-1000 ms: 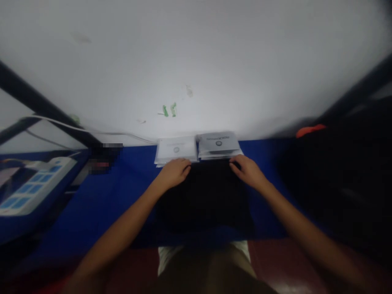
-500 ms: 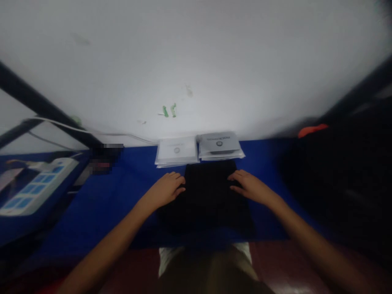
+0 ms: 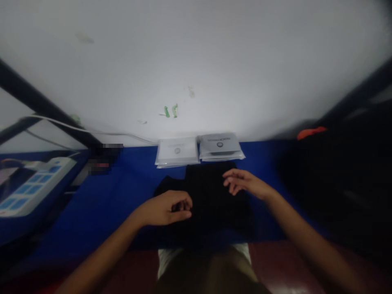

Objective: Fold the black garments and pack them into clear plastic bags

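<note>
Flat black cloth (image 3: 211, 204), beneath your curled left hand (image 3: 167, 207) (hold unclear) and loosely spread right hand (image 3: 245, 182): apparently mid-folding, smoothing likely needed.

On my feed the black cloth (image 3: 211, 204) reads matt, its weave too dark to resolve. White packet (image 3: 177, 152) and grey packet (image 3: 221, 143): smooth plastic film, slightly shiny at the edges. I log the table (image 3: 134, 163) surface as matt, the power strip (image 3: 32, 191) as smooth plastic, the wall (image 3: 214, 57) as matt, scuffed, the floor (image 3: 281, 265) as glossy.
</note>
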A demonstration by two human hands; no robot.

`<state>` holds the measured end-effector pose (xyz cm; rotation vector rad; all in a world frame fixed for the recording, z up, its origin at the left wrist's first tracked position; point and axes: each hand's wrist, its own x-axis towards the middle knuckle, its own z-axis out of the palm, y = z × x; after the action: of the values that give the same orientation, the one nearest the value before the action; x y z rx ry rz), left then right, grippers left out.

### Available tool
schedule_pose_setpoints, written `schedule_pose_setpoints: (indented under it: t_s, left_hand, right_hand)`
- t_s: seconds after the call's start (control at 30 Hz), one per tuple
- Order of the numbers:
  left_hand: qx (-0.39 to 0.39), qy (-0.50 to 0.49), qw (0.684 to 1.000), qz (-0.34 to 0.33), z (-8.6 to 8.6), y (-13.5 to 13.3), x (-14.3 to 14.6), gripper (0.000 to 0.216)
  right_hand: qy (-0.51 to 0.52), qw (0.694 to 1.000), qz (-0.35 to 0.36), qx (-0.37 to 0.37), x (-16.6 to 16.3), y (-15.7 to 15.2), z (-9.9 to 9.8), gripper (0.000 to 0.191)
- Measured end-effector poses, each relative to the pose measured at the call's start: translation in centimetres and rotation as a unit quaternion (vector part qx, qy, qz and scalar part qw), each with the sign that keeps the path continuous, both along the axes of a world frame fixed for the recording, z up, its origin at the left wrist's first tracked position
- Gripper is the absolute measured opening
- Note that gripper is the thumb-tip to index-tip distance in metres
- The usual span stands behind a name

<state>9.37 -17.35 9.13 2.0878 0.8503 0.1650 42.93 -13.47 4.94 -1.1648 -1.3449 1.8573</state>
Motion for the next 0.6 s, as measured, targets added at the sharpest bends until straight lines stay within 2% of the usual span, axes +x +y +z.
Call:
schedule_pose_setpoints:
  t_s: [0.1, 0.2, 0.3, 0.4, 0.6]
  left_hand:
    - [0.127, 0.020, 0.992, 0.007, -1.7, 0.7, 1.5, 0.029]
    - [0.199, 0.061, 0.978, -0.009, -3.6, 0.8, 2.6, 0.052]
    - [0.207, 0.090, 0.974, -0.022, -5.2, 0.6, 3.0, 0.074]
    - [0.214, 0.094, 0.972, -0.024, -6.3, 0.4, 3.0, 0.078]
    - [0.200, 0.077, 0.977, -0.022, -6.4, 0.6, 3.2, 0.078]
  right_hand:
    - [0.122, 0.989, -0.060, -0.066, -2.8, 2.7, -1.2, 0.026]
    - [0.183, 0.966, -0.129, -0.127, -4.8, 5.0, -1.9, 0.016]
    - [0.201, 0.945, -0.207, -0.151, -5.8, 6.2, -2.3, 0.017]
    - [0.207, 0.933, -0.260, -0.138, -6.0, 6.6, -2.6, 0.016]
    - [0.211, 0.921, -0.319, -0.071, -5.4, 5.9, -1.6, 0.012]
